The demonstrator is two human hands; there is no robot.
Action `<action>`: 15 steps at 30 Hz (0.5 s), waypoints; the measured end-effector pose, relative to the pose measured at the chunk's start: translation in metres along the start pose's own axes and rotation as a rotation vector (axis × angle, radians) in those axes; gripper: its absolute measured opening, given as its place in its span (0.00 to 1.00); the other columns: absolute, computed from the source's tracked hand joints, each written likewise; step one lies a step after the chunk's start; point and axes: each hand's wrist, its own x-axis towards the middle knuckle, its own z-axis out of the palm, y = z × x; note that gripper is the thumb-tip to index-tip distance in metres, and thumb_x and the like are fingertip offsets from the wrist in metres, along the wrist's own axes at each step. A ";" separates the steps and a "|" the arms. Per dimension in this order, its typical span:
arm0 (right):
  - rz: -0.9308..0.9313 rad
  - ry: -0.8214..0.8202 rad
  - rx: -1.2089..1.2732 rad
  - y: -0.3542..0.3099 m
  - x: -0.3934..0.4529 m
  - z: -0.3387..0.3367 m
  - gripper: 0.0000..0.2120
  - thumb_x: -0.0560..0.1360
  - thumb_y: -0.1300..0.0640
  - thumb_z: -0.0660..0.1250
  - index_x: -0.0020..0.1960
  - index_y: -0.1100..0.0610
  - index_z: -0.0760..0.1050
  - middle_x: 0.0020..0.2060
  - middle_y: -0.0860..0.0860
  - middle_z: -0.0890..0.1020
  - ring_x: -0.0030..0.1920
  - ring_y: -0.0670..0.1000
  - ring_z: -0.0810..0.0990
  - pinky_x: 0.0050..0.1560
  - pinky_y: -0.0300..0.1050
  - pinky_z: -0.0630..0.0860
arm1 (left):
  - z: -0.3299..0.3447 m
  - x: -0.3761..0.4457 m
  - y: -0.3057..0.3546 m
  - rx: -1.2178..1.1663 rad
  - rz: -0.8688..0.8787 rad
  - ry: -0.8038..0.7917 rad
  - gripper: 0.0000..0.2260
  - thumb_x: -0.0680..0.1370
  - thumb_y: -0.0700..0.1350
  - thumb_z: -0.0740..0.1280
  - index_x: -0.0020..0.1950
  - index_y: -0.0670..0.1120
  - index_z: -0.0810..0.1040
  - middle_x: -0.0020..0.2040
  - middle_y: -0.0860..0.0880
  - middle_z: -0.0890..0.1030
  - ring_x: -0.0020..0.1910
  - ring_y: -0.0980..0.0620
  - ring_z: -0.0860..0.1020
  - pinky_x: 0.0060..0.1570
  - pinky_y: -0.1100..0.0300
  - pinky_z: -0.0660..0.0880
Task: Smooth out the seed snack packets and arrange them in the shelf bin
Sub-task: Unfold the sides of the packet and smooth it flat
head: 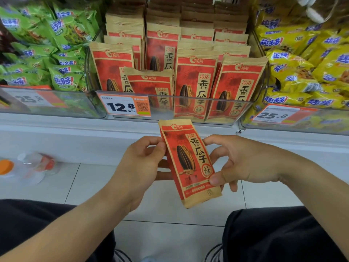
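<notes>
A red and tan seed snack packet [188, 161] is held upright between both hands, below and in front of the shelf. My left hand [139, 165] pinches its left edge with thumb in front and fingers behind. My right hand [243, 161] grips its right edge, thumb pressed on the lower front. The clear shelf bin [188, 103] above holds several matching packets standing in rows; one short packet [151, 82] sits lower in the front middle.
A bin of green snack bags [47, 53] stands to the left and a bin of yellow bags [306, 63] to the right. Price tags [124, 106] hang on the bin fronts. A plastic bottle [28, 167] lies on the tiled floor at left.
</notes>
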 end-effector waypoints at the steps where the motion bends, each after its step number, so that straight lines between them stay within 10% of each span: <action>1: 0.002 -0.006 -0.011 0.000 0.001 0.000 0.34 0.71 0.64 0.77 0.70 0.44 0.67 0.53 0.52 0.81 0.40 0.56 0.86 0.37 0.46 0.81 | 0.000 0.001 -0.001 0.035 0.035 0.008 0.11 0.83 0.46 0.60 0.53 0.42 0.79 0.41 0.47 0.85 0.37 0.51 0.85 0.32 0.62 0.80; 6: 0.013 0.065 -0.079 0.001 0.005 0.003 0.25 0.72 0.50 0.75 0.66 0.45 0.71 0.53 0.47 0.82 0.45 0.50 0.86 0.50 0.50 0.83 | -0.002 0.002 0.000 0.101 0.188 0.047 0.08 0.82 0.43 0.62 0.50 0.40 0.78 0.40 0.46 0.84 0.36 0.51 0.84 0.30 0.61 0.80; 11: -0.191 0.585 -0.139 0.002 0.011 0.005 0.10 0.74 0.46 0.71 0.52 0.49 0.78 0.42 0.45 0.83 0.43 0.44 0.82 0.49 0.48 0.81 | 0.001 -0.001 -0.005 0.159 0.246 0.018 0.05 0.81 0.40 0.63 0.48 0.39 0.76 0.42 0.43 0.83 0.34 0.52 0.84 0.29 0.61 0.80; 15: -0.351 0.487 -0.018 -0.007 0.011 0.016 0.16 0.73 0.40 0.65 0.42 0.52 0.79 0.35 0.48 0.83 0.35 0.46 0.83 0.42 0.52 0.82 | 0.005 -0.001 -0.010 0.185 0.273 -0.009 0.06 0.81 0.41 0.64 0.45 0.42 0.77 0.40 0.45 0.84 0.34 0.51 0.83 0.31 0.59 0.81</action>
